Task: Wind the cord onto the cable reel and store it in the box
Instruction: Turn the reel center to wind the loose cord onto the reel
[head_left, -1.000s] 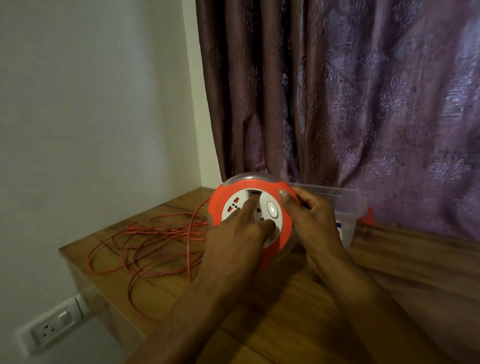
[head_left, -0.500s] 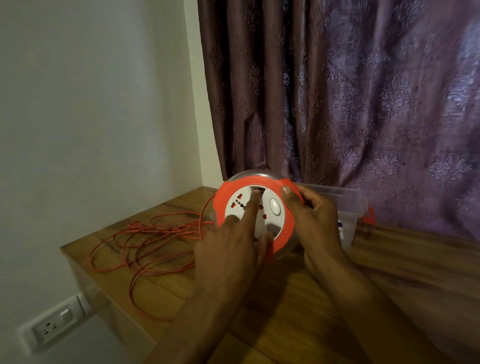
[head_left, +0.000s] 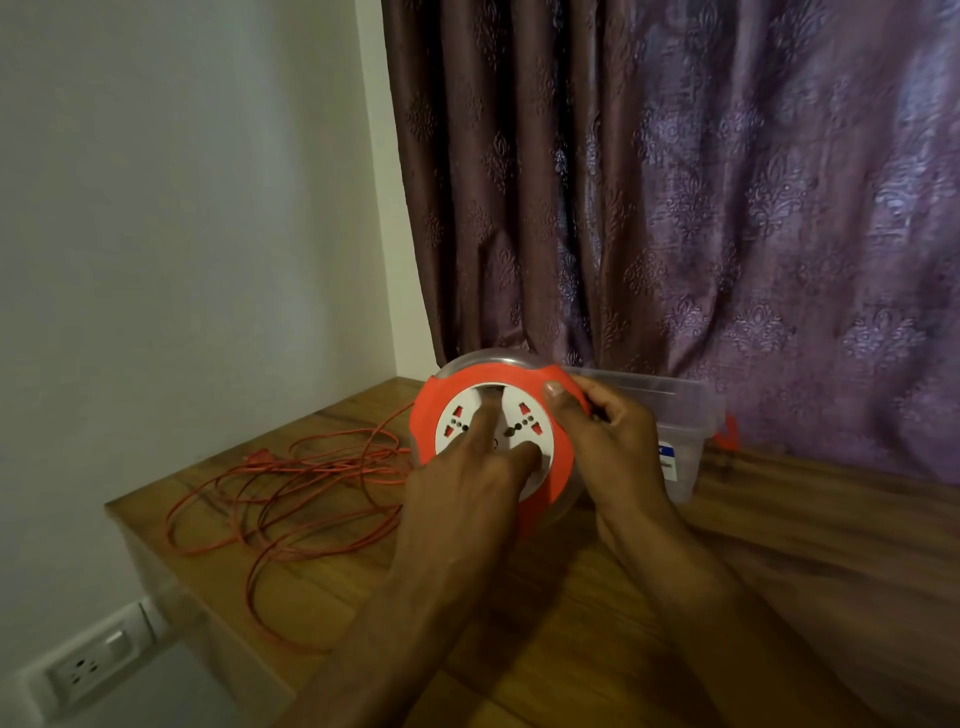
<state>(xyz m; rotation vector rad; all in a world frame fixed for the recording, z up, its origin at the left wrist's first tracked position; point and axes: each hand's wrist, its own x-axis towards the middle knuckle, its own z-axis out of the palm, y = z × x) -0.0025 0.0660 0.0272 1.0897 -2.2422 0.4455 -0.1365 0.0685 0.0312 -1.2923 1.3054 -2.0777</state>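
A person steadies a reel (head_left: 493, 447) on edge on a wooden worktop (head_left: 597, 623), its white socket face tilted toward the camera and a clear box (head_left: 680, 410) just behind the right hand (head_left: 618, 447). That hand grasps the reel's orange rim, thumb hooked over the top edge and fingers curled behind. The left hand (head_left: 467, 483) reaches in from below with straight fingers pressed on the white face, index finger pointing up across its centre, gripping nothing. To the left of that hand the orange cord (head_left: 291, 493) lies in loose, overlapping loops on the worktop, one strand running to the reel's left side. The reel looks like rigid, fairly light plastic with a smooth rim that could slip, so a firm hold on the rim seems the sound place to brace it. The cord appears thin and limp, likely to snag where loops cross, and most of it is not yet wound.
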